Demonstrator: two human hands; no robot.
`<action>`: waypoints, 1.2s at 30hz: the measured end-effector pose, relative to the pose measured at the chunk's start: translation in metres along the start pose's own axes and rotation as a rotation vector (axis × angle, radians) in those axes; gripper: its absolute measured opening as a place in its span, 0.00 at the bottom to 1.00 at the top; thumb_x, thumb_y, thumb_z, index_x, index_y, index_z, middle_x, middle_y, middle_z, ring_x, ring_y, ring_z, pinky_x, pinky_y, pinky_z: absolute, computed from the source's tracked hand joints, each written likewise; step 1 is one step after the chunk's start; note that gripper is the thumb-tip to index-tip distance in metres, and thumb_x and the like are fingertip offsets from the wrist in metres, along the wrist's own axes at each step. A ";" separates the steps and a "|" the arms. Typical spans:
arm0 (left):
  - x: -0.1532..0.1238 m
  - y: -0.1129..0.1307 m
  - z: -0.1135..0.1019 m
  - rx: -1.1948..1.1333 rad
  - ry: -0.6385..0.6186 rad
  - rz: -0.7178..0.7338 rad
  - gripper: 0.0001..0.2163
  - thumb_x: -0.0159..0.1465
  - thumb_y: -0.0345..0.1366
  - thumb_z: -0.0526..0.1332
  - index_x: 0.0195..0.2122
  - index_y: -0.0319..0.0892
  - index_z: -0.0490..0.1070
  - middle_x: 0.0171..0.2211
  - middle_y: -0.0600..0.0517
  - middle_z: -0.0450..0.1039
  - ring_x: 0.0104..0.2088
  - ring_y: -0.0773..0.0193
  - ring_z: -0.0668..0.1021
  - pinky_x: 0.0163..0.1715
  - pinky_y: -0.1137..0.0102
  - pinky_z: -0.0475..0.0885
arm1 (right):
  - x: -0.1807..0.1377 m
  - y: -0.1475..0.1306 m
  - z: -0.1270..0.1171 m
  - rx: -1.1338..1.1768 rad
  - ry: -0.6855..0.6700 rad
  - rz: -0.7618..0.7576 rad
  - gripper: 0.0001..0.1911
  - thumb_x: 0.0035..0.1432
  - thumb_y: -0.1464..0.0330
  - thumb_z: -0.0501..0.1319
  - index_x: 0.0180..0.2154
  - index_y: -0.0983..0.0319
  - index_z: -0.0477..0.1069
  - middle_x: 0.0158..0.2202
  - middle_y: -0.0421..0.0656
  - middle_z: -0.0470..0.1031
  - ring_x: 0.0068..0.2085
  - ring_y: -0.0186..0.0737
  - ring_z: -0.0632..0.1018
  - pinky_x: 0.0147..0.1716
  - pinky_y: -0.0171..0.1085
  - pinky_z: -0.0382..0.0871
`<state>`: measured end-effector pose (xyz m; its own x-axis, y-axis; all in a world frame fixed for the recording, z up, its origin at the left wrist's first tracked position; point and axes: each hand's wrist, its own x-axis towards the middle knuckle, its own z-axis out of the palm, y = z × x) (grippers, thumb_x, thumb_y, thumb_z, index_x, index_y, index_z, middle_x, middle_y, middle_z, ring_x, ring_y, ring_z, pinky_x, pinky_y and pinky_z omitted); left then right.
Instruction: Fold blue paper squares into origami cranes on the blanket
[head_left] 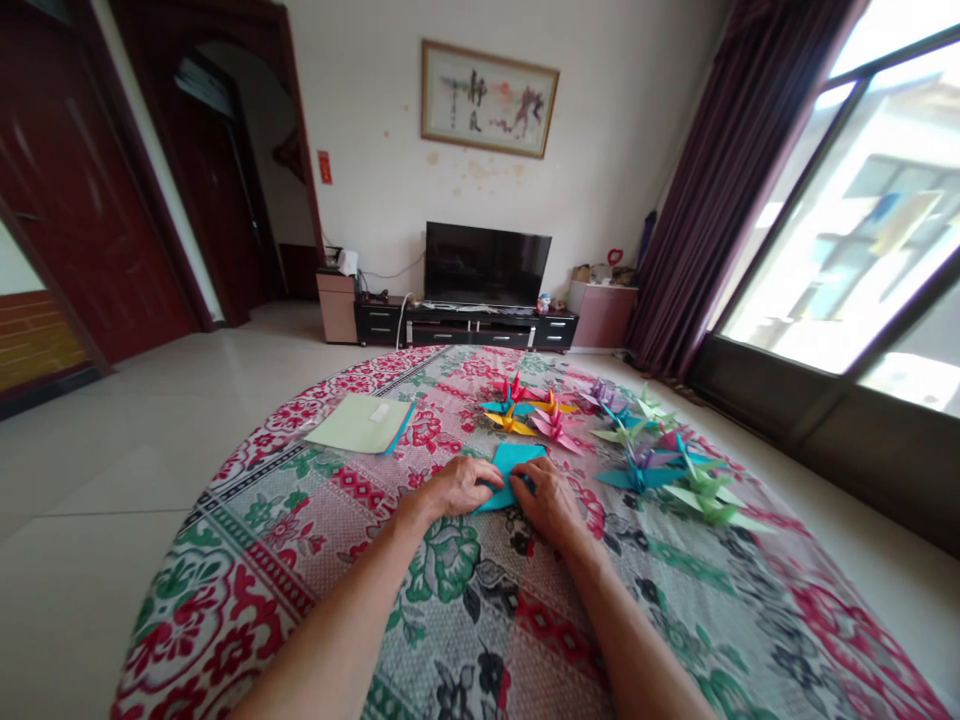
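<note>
A teal sheet of paper, partly folded, lies on the floral cloth in front of me. My left hand presses on its left edge with fingers curled over the paper. My right hand pinches its lower right part, fingers closed on the fold. Just beyond the sheet sit several folded paper cranes in red, yellow, pink and teal. More cranes in purple, green and teal spread out to the right of my right hand.
A stack of paper sheets, pale green on top, lies on the cloth to the left. The round table ends in open tiled floor. A television on a low cabinet stands at the far wall; large windows are on the right.
</note>
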<state>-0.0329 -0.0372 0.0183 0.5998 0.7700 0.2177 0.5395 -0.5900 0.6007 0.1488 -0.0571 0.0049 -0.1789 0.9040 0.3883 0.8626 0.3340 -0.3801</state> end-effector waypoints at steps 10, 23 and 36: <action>-0.013 0.014 -0.020 -0.222 -0.215 -0.409 0.11 0.50 0.40 0.55 0.21 0.37 0.69 0.18 0.55 0.68 0.16 0.71 0.69 0.14 0.79 0.59 | -0.002 0.005 0.008 -0.018 0.046 -0.021 0.11 0.57 0.65 0.53 0.37 0.59 0.72 0.36 0.43 0.69 0.37 0.35 0.71 0.38 0.32 0.62; -0.010 0.026 -0.021 -0.174 -0.298 -0.582 0.07 0.47 0.36 0.60 0.18 0.37 0.67 0.14 0.57 0.64 0.14 0.73 0.67 0.13 0.79 0.58 | -0.001 0.003 0.006 -0.014 0.046 -0.021 0.10 0.56 0.65 0.54 0.36 0.60 0.72 0.36 0.44 0.69 0.37 0.36 0.71 0.38 0.32 0.62; -0.009 0.025 -0.017 -0.094 -0.305 -0.674 0.07 0.47 0.36 0.56 0.17 0.38 0.67 0.14 0.55 0.64 0.12 0.73 0.64 0.12 0.77 0.58 | -0.001 0.003 0.005 -0.005 0.036 -0.020 0.10 0.56 0.66 0.54 0.36 0.60 0.72 0.36 0.44 0.69 0.37 0.36 0.71 0.38 0.32 0.62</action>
<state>-0.0350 -0.0551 0.0449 0.3017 0.8481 -0.4356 0.8033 0.0200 0.5952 0.1488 -0.0553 -0.0011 -0.1789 0.8871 0.4255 0.8615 0.3501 -0.3677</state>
